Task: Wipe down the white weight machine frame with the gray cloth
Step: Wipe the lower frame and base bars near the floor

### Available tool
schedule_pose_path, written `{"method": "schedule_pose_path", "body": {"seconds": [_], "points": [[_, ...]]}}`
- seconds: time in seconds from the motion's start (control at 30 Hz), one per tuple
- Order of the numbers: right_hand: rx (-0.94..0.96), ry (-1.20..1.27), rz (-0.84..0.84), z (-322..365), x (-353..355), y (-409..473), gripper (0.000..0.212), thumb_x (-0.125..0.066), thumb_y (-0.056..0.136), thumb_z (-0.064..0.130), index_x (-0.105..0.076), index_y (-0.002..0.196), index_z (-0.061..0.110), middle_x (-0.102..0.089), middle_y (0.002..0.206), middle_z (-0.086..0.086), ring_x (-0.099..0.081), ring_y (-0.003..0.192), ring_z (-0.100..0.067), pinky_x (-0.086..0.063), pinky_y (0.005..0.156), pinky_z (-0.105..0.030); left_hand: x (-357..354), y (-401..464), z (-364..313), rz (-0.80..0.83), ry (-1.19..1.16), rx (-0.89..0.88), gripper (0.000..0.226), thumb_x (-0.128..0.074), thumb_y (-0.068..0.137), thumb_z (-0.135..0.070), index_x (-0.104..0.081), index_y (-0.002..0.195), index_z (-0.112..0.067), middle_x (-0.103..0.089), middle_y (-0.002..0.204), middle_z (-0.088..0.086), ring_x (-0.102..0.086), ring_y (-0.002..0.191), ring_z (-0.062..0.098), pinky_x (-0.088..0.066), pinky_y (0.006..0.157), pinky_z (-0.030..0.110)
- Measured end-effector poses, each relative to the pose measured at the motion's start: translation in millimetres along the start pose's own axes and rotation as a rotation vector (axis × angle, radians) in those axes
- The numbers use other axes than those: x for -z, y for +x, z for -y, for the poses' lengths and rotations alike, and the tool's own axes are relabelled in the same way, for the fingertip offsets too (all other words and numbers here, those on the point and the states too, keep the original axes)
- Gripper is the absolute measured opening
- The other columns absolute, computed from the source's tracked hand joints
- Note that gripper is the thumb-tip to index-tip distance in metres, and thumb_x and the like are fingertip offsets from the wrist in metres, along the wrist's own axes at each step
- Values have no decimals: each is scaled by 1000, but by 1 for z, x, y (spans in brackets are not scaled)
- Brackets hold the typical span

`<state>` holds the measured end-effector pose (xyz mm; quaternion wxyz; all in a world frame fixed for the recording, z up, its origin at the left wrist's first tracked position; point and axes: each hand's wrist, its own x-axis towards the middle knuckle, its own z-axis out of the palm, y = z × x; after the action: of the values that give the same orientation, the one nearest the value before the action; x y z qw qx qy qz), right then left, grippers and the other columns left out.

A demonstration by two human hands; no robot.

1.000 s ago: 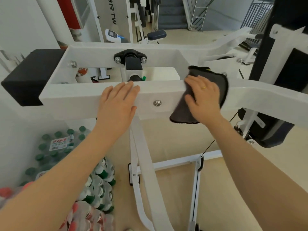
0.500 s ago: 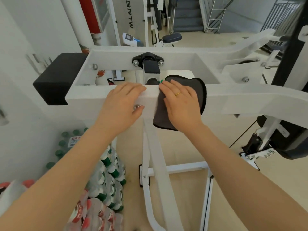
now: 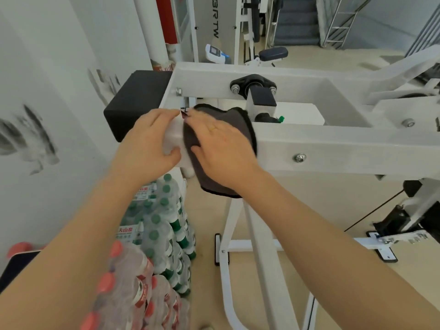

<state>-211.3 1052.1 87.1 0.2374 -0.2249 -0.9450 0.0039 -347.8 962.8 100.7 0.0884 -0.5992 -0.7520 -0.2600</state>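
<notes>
Gray cloth (image 3: 219, 129), soft and probably light, is draped over the near white frame beam (image 3: 333, 148) and pressed flat by the outstretched right hand (image 3: 221, 148), while the beam's end is gripped by the left hand (image 3: 152, 144).

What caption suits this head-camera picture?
Right hand presses gray cloth on white frame; left hand grips its end.
</notes>
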Motion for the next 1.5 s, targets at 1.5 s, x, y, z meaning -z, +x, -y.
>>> {"method": "schedule_pose_path", "body": {"seconds": [1.5], "points": [[-60,-368,-268,5,-22,-12,66,-70,70,50,-61,120,8,-61,124,-7,-59,112,-23,-44,93,-35,-21,-19,-7,-55,16,65,62,-46,80,-25,-36,136,2,-35,143,17,-23,136,33,-21,110,41]]}}
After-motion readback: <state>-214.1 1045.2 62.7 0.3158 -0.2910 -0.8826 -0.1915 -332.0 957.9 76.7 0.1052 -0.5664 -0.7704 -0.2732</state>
